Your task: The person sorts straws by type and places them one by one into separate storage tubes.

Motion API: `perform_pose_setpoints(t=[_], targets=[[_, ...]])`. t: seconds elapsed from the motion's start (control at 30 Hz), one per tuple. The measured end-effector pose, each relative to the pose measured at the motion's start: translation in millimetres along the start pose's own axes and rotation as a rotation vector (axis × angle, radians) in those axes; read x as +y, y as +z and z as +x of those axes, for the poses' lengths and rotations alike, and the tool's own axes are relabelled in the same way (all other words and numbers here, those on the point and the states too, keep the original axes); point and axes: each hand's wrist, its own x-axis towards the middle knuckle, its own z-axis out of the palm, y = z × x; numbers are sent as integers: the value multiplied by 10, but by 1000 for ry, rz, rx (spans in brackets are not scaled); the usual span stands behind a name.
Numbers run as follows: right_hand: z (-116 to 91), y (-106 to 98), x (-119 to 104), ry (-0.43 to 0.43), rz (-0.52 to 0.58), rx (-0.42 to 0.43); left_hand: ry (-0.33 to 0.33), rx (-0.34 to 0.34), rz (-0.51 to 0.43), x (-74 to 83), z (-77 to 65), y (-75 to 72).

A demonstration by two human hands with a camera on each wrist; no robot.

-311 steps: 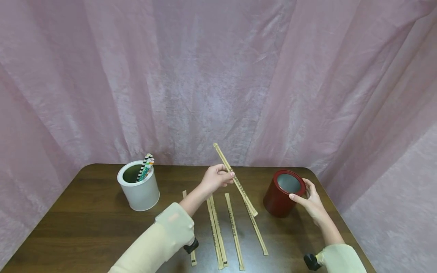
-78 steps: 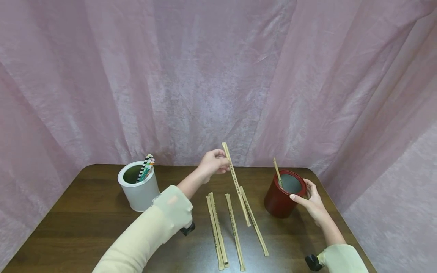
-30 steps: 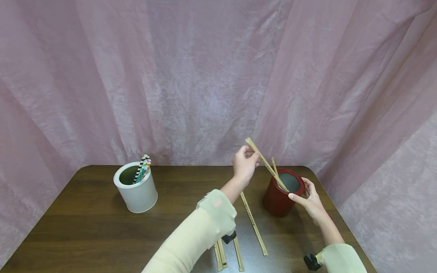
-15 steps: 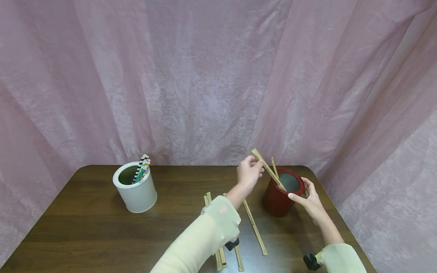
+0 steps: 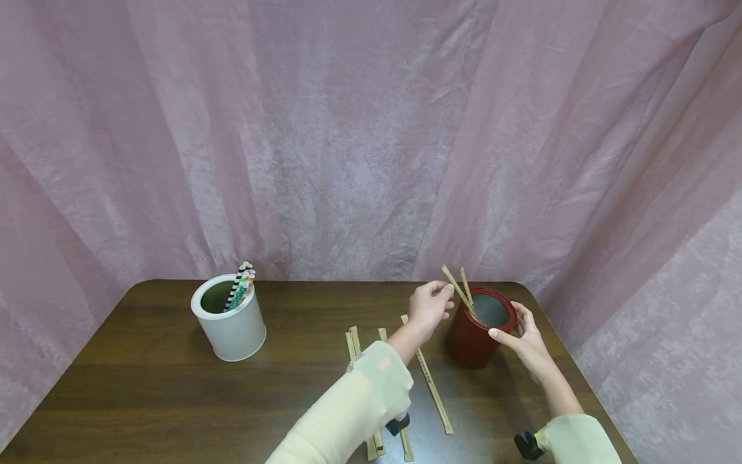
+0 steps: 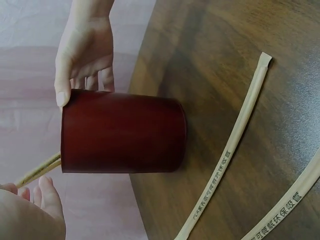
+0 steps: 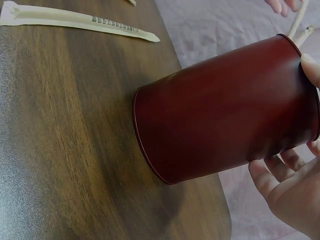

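Observation:
At the table's right side a dark red canister (image 5: 472, 341) stands upright. My right hand (image 5: 527, 341) grips it, thumb at the rim and fingers along the side, as the right wrist view also shows. My left hand (image 5: 430, 306) is just left of the opening, thumb and finger pinching a paper-wrapped straw (image 5: 460, 293) whose lower end is inside the canister. A second wrapped straw (image 5: 466, 280) leans in there, its top above the rim. In the left wrist view the left hand (image 6: 32, 212) is partly cut off, with the straws (image 6: 42, 167) running up to it.
Several more wrapped straws lie on the brown table; one (image 5: 435, 393) is nearest the canister, others (image 5: 373, 444) are partly under the left sleeve. A white canister (image 5: 232, 335) holding patterned sticks (image 5: 240, 287) stands at the left. Pink curtain (image 5: 348, 142) hangs behind.
Earlier the red canister was empty; one straw then stood in it. Since then my left hand has carried another from the table and lowered it inside. My right hand has kept its grip.

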Motion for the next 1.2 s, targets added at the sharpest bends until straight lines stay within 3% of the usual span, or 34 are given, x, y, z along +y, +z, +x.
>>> perform_pose_setpoints(t=[0.27, 0.47, 0.83, 1.2], targets=[[9, 11, 25, -24, -8, 17, 15, -16, -18, -77, 15, -25], [22, 4, 31, -8, -25, 6, 59, -67, 7, -79, 29, -161], [42, -16, 11, 6, -8, -9, 138, -195, 166, -124, 137, -623], [60, -39, 33, 0, 11, -1, 109, -181, 310, -288, 177, -1145]])
